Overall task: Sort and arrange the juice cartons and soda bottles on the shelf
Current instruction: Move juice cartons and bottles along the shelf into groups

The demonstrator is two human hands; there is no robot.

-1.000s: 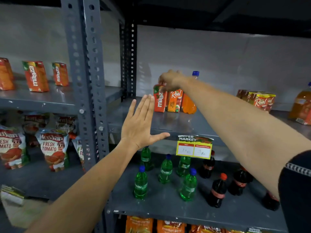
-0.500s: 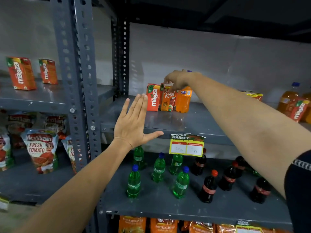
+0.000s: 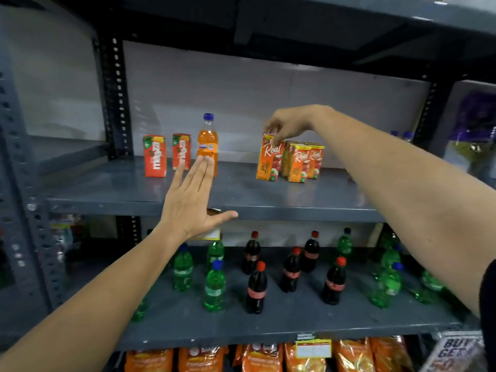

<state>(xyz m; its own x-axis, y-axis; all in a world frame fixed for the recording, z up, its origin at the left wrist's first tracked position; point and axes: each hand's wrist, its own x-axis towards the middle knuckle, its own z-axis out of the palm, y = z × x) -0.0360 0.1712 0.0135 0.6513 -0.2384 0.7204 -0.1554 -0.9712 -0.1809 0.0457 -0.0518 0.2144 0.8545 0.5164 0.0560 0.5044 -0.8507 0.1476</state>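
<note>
My right hand (image 3: 288,124) pinches the top of an orange Real apple juice carton (image 3: 269,158), which is tilted slightly on the grey shelf (image 3: 188,202). Right behind it stand more Real cartons (image 3: 304,162) in a cluster. To the left stand two red Maaza cartons (image 3: 155,156) (image 3: 181,151) and an orange soda bottle (image 3: 207,140) with a blue cap. My left hand (image 3: 192,202) is held flat with fingers together and thumb out, in front of the shelf edge, its fingertips overlapping the soda bottle's base in view.
The shelf below holds green soda bottles (image 3: 214,287) on the left and far right and dark cola bottles (image 3: 256,288) in the middle. Orange snack packets (image 3: 201,359) fill the bottom shelf. A perforated steel upright (image 3: 116,98) bounds the bay at left.
My right hand has carried the Real carton from beside the Maaza carton and soda bottle rightward to the cluster of Real cartons. The view has shifted right. My left hand stays flat.
</note>
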